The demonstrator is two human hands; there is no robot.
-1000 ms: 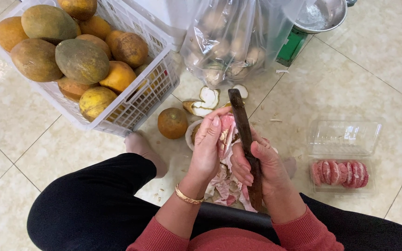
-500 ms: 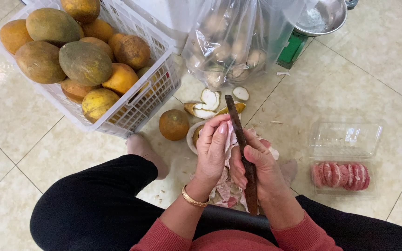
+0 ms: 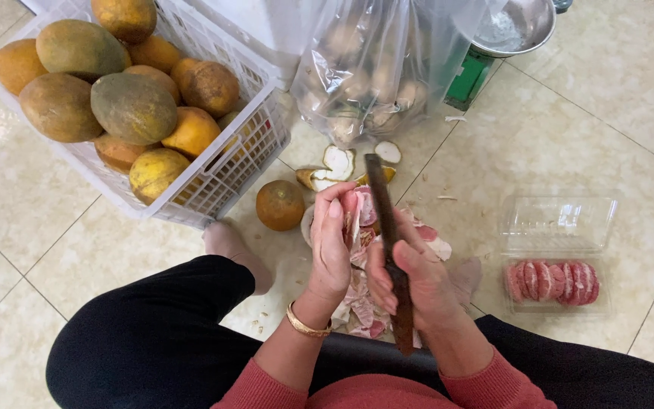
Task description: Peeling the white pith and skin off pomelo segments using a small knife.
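Seen from above, a white plastic basket (image 3: 221, 178) heaped with large green-orange pomelos (image 3: 132, 106) sits on the tiled floor (image 3: 569, 129), beside a clear bag of peeled fruit (image 3: 365, 83). A clear clamshell box (image 3: 556, 257) holds pink segments at right. A loose pomelo (image 3: 280, 204) lies near the knees. The left hand (image 3: 332, 246) curls around a pink pomelo piece (image 3: 359, 212); the right hand (image 3: 406, 276) grips a dark-bladed knife (image 3: 384, 212) against it.
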